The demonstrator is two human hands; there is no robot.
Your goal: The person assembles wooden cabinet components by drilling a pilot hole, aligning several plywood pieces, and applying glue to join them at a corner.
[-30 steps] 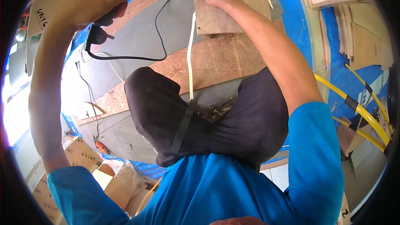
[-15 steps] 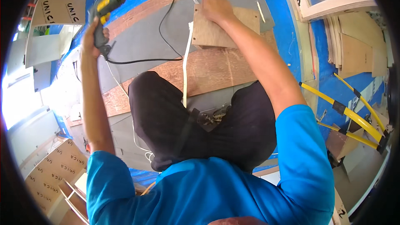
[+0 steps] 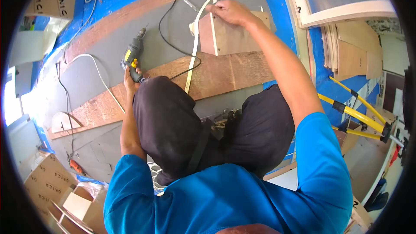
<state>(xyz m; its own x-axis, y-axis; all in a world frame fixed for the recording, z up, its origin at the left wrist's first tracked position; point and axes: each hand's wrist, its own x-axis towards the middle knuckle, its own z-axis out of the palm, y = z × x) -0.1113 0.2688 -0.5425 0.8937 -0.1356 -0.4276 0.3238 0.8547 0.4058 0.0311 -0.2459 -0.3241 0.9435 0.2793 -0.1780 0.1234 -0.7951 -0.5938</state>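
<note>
My left hand (image 3: 131,81) is wrapped round the handle of a dark grey power drill (image 3: 136,48) with yellow parts, low beside my left knee. The drill's bit points away from me. My right hand (image 3: 232,13) is closed at the far corner of a small wooden box (image 3: 240,39), its fingertips on the curled end of a long, narrow, pale strip (image 3: 193,54). That strip runs back toward my knees, along the box's left side. A thin silver tool (image 3: 190,4) lies just left of my right fingertips; its kind is unclear.
A black cord (image 3: 161,21) loops across the grey sheet (image 3: 108,45) and brown board (image 3: 229,76) before me. A white cable (image 3: 102,71) and an orange-bodied tool (image 3: 77,167) lie to the left. Yellow tubular legs (image 3: 357,115) and wood panels (image 3: 364,52) stand at right.
My left hand has lowered the drill toward my left knee. My right hand has shifted slightly nearer, the pale strip's far end has come up to its fingers, and the box has turned, showing its side.
</note>
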